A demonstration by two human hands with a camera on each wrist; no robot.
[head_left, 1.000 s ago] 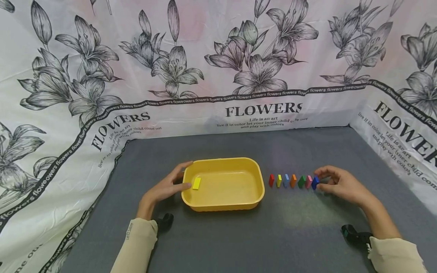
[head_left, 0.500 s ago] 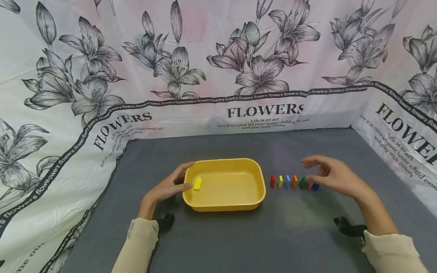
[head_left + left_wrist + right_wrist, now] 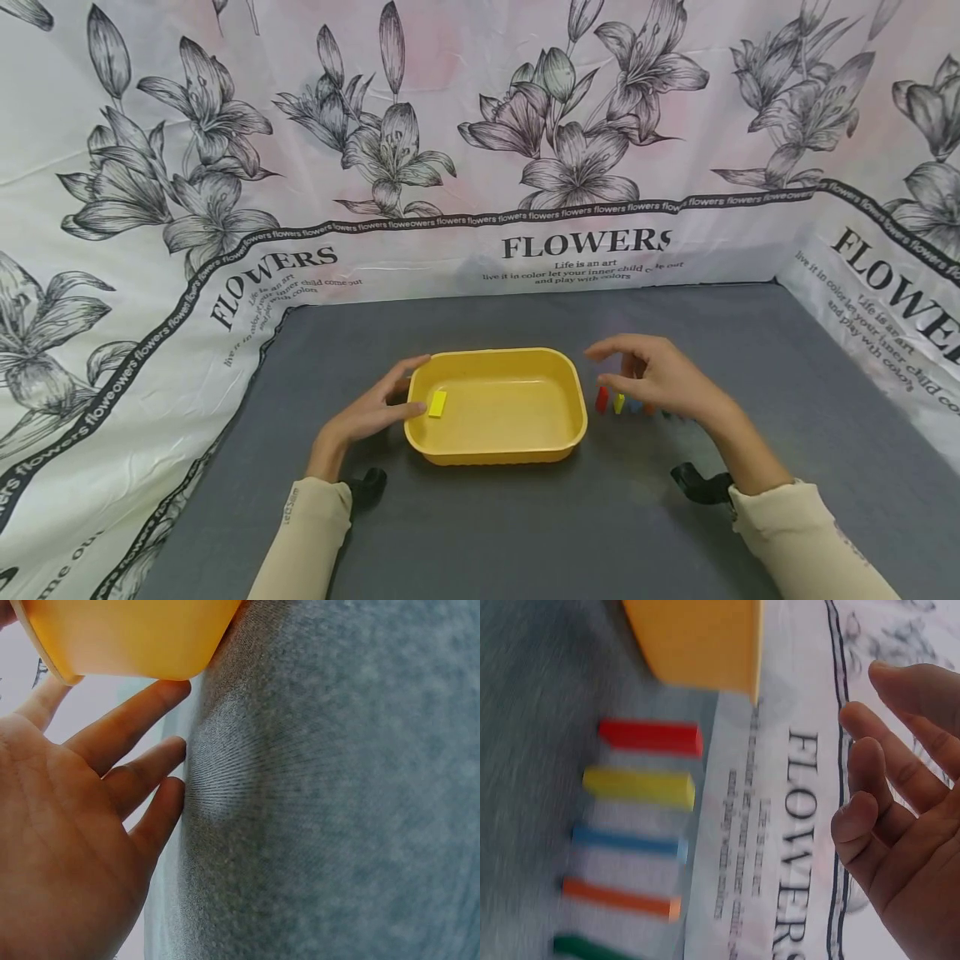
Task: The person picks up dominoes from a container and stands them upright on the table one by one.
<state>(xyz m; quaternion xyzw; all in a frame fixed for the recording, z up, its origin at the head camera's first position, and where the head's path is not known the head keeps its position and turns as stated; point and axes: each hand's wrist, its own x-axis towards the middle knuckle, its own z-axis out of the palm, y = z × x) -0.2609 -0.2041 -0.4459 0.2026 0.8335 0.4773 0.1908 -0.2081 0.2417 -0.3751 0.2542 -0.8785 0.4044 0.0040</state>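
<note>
My left hand (image 3: 375, 410) holds the left side of a yellow plastic tray (image 3: 495, 457), its thumb across the rim and its other fingers stretched along the outer wall. One yellow domino block (image 3: 437, 404) lies inside near that thumb. To the tray's right, domino blocks stand upright in a spaced row: red (image 3: 602, 400), yellow (image 3: 640, 787), light blue (image 3: 630, 844), orange (image 3: 622, 898) and green (image 3: 592, 949). My right hand (image 3: 660, 377) hovers over this row, fingers loosely bent and nothing between them. It hides the row's right part in the head view.
A dark grey cloth (image 3: 540, 533) covers the tabletop. White flower-printed fabric (image 3: 420, 275) rises behind it and on both sides. Black wrist cameras (image 3: 701, 485) are strapped to both wrists.
My right hand has left the dark blue block at the row's right end, lifted, and moved left towards the tray with empty fingers. The left hand and tray have stayed put.
</note>
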